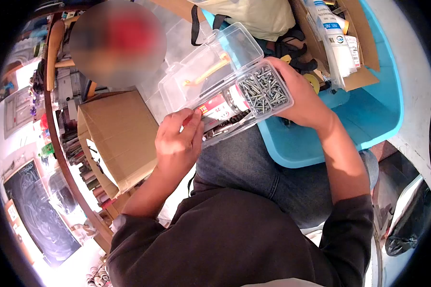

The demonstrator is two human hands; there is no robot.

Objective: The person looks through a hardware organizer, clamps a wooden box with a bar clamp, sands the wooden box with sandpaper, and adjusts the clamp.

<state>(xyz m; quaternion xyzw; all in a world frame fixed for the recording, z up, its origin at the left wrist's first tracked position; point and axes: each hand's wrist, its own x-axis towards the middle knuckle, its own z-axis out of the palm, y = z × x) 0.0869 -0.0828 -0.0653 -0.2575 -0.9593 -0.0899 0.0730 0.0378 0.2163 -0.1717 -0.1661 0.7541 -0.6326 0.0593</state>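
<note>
A clear plastic case [214,142] with its lid [182,79] open lies across my lap. My right hand [304,98] holds its right end, beside a small clear box of screws [264,91]. Left of the screws, a red and white labelled container [218,109] lies in the case. My left hand [181,136] has its fingers pressed together at the left end of that container. Other small items under it are partly hidden.
A blue bin [292,155] at the right holds a cardboard box [368,79] with white tubes [337,43] and a cream bag [258,16]. Another cardboard box [124,138] stands at the left, by a packed shelf [64,138].
</note>
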